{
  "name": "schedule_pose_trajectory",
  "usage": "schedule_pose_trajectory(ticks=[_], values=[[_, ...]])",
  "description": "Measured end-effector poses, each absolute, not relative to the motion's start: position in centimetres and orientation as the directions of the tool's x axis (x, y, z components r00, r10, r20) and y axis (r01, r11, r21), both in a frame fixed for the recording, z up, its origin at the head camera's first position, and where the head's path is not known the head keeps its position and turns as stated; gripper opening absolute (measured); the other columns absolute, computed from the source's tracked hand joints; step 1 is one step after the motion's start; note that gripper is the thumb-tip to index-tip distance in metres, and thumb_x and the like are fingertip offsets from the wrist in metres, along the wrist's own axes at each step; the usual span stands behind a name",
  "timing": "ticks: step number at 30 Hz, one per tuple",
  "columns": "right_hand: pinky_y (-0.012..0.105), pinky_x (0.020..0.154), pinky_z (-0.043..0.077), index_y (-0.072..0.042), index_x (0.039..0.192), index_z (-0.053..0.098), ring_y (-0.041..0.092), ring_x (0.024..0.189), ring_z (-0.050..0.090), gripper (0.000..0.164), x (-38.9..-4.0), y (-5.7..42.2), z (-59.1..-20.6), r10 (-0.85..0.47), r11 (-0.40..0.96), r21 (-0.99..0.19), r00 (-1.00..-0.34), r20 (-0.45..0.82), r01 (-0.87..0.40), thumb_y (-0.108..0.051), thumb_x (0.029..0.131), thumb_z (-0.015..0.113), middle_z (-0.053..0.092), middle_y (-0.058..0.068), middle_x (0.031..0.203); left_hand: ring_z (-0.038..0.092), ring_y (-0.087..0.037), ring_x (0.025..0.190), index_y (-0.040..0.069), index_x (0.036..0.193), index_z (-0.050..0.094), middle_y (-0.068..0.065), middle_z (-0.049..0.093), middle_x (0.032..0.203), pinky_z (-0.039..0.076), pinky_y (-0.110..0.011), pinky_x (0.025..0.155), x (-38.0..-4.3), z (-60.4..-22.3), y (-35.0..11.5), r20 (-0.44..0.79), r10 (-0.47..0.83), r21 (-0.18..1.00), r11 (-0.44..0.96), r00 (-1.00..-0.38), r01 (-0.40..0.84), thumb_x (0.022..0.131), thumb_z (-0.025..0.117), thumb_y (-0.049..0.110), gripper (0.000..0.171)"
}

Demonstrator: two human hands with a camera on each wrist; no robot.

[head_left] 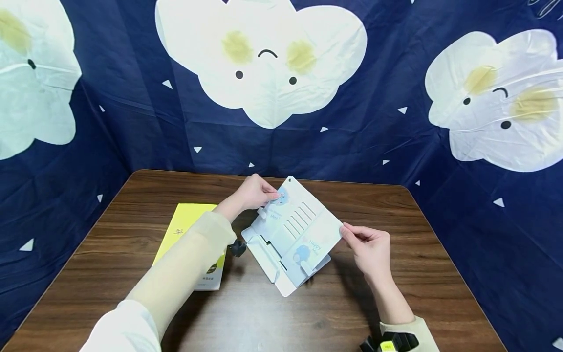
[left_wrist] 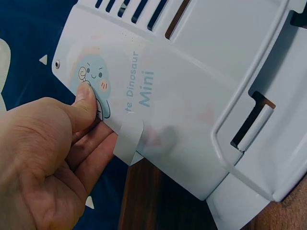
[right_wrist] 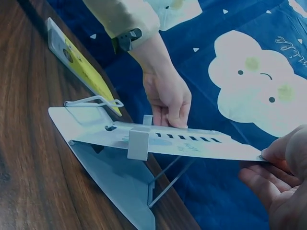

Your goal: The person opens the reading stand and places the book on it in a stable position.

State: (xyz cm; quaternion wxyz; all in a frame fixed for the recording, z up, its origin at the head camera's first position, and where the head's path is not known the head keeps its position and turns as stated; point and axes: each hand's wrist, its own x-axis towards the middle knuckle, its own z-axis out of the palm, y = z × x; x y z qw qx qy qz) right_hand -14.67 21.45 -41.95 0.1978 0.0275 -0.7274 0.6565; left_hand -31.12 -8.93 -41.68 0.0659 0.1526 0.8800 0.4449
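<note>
A white book stand point(head_left: 303, 220) with slots and pale blue dinosaur prints stands tilted on the table, its back panel raised over its base. My left hand point(head_left: 255, 191) pinches the panel's left edge between thumb and fingers, the thumb point(left_wrist: 86, 98) lying over a dinosaur print. At the opposite corner, my right hand point(head_left: 367, 244) pinches the panel too. In the right wrist view, thin wire struts point(right_wrist: 170, 179) run between the panel and the base plate point(right_wrist: 112, 172). Small page clips point(right_wrist: 138, 143) stick out along the panel's edges.
Left of the stand lies a yellow book point(head_left: 186, 220), partly covered by my left forearm. The wooden table point(head_left: 281, 322) meets a dark blue cloth point(head_left: 145, 122) with white clouds at its back and sides.
</note>
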Motion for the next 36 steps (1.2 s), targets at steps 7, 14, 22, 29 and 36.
schedule_pose_trajectory(ticks=[7,14,22,29,36], values=[[0.031,0.065,0.063,0.013,0.098,0.079,0.016,0.071,0.077,0.009,-15.6,21.5,-41.9,0.22,0.124,-0.947,-0.923,0.317,-0.296,0.011,0.089,0.079,0.075,0.029,0.094,0.076,-0.019,0.079,0.002,0.102,0.084,-0.01,0.079,0.095,0.064,-0.033,0.073,-30.8,-41.8,-9.7,-0.003,0.312,0.814,0.553,-0.95,0.179,0.098,0.08,0.016,0.015],[0.03,0.065,0.063,0.014,0.1,0.079,0.013,0.072,0.076,0.011,-16.6,21.6,-41.8,0.226,0.141,-0.946,-0.921,0.318,-0.292,0.01,0.089,0.08,0.075,0.029,0.093,0.076,-0.019,0.082,0.001,0.105,0.083,-0.01,0.079,0.098,0.064,-0.033,0.074,-30.3,-41.8,-10.3,-0.024,0.301,0.822,0.549,-0.953,0.153,0.099,0.078,0.015,0.016],[0.035,0.066,0.063,0.014,0.1,0.078,0.015,0.07,0.077,0.01,-17.8,21.8,-42.0,0.212,0.143,-0.936,-0.914,0.346,-0.321,0.011,0.09,0.079,0.074,0.032,0.093,0.076,-0.021,0.082,-0.001,0.107,0.082,-0.012,0.078,0.098,0.064,-0.034,0.074,-29.7,-42.0,-11.0,-0.026,0.282,0.845,0.519,-0.959,0.13,0.099,0.078,0.014,0.018],[0.038,0.067,0.063,0.012,0.1,0.079,0.013,0.07,0.076,0.011,-18.8,22.0,-42.0,0.209,0.163,-0.937,-0.917,0.34,-0.31,0.006,0.09,0.081,0.075,0.029,0.093,0.077,-0.022,0.082,0.0,0.109,0.082,-0.011,0.078,0.096,0.064,-0.035,0.073,-29.1,-42.3,-11.5,-0.039,0.261,0.859,0.502,-0.965,0.101,0.1,0.077,0.015,0.018],[0.031,0.062,0.063,0.014,0.1,0.078,0.012,0.067,0.075,0.012,-19.6,21.8,-41.9,0.213,0.14,-0.945,-0.923,0.321,-0.296,0.007,0.09,0.08,0.077,0.024,0.088,0.077,-0.021,0.082,0.001,0.107,0.082,-0.01,0.078,0.094,0.065,-0.037,0.073,-28.5,-42.5,-12.1,-0.029,0.263,0.864,0.491,-0.964,0.108,0.101,0.076,0.014,0.016]])
